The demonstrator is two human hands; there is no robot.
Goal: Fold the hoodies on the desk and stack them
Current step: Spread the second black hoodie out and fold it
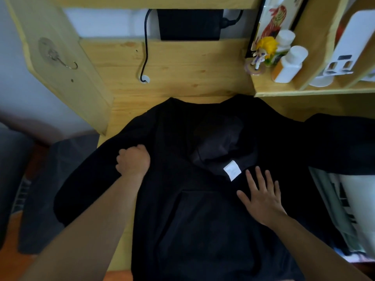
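A black hoodie [203, 220] lies spread front-up on the wooden desk [172, 78], its kangaroo pocket toward me and its hood with a white label [232, 170] in the middle. My left hand [133, 160] grips the fabric at the hoodie's left shoulder, where the sleeve begins. My right hand [261, 196] rests flat with spread fingers on the chest just below the label. The left sleeve hangs over the desk's left edge, and the right sleeve stretches off to the right.
A shelf unit [304, 91] on the right holds white bottles [290, 64] and a small yellow-haired figurine [263, 51]. A black cable [145, 57] runs down the desk's back panel from a black box [189, 24]. A grey cloth [54, 189] hangs left of the desk.
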